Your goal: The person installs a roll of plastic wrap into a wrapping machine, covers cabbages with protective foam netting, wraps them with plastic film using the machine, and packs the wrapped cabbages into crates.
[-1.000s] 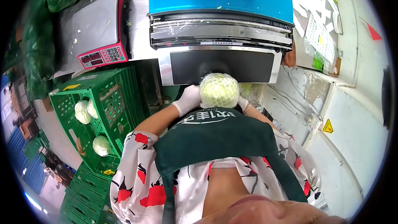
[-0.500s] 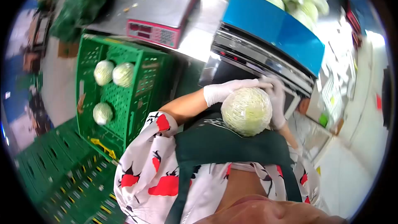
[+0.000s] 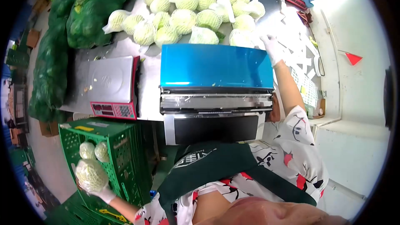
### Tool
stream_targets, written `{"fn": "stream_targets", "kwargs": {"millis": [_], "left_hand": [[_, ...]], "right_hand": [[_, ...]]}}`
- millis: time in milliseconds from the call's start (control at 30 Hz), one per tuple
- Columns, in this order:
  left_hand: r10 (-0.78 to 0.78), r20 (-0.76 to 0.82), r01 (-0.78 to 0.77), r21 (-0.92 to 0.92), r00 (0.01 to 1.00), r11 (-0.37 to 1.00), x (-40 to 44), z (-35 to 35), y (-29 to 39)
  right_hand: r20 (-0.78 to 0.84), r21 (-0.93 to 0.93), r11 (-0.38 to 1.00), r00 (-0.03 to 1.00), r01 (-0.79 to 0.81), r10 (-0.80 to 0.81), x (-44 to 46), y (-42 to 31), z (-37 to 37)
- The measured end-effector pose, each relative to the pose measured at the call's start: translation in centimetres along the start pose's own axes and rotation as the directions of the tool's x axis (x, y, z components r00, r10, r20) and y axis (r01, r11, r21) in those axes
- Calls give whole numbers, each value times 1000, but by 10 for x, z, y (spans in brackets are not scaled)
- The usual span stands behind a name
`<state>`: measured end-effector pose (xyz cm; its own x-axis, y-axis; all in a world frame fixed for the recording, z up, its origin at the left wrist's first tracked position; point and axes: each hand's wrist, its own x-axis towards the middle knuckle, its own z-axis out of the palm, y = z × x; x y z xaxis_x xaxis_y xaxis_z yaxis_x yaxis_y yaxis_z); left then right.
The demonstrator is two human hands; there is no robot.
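My left hand (image 3: 101, 192), in a white glove, holds a film-wrapped cabbage (image 3: 91, 176) from below over the green crate (image 3: 121, 158) at the lower left. Two wrapped cabbages (image 3: 95, 151) sit inside that crate, beyond the held one. On the other side, my gloved right hand (image 3: 273, 49) reaches out past the right end of the blue-topped wrapping machine (image 3: 216, 66). Its fingers are extended beside the netted cabbages (image 3: 183, 21) piled on the table, and I see nothing in them.
A scale (image 3: 111, 83) with a red frame stands left of the machine. Big green net sacks (image 3: 98, 12) of produce lie at the back left. White netting strips (image 3: 298, 43) litter the table's right side, near a white basket (image 3: 306, 89).
The wrapped cabbage has gone from in front of my chest to the crate in my left hand. My right hand has let go and moved forward to the pile. The view has turned.
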<state>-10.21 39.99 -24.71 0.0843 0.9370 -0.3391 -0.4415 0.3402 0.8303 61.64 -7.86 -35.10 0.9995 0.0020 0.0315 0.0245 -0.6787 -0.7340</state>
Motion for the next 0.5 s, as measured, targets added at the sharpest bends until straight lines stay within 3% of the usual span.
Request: {"fn": "stream_targets", "kwargs": {"millis": [33,133,200,267,333,400,467,500], "left_hand": [[40,-74,-34,76,996,997,0,-23,10],[104,-219,17,490,970,871,10,-114,20],[68,-381,171,558,922,812,26,-154,26],[358,-286,59,846,889,529,35,-140,17],[563,-113,50,991,819,127,38,-112,19],[570,66,-100,995,819,29,28,-68,22],[551,248,-255,965,797,-65,28,-50,28],[559,199,-268,962,805,44,23,-33,26]], "right_hand": [[17,-46,999,1000,-20,21,24,7,8],[371,-118,977,905,-176,207,81,2,28],[299,102,992,953,-76,42,94,-3,48],[272,57,988,954,-146,125,138,23,85],[4,-153,982,994,-110,112,147,34,119],[74,-76,992,992,-97,103,156,41,133],[423,236,964,906,-124,13,170,54,114],[560,351,921,826,-171,-60,175,59,101]]}}
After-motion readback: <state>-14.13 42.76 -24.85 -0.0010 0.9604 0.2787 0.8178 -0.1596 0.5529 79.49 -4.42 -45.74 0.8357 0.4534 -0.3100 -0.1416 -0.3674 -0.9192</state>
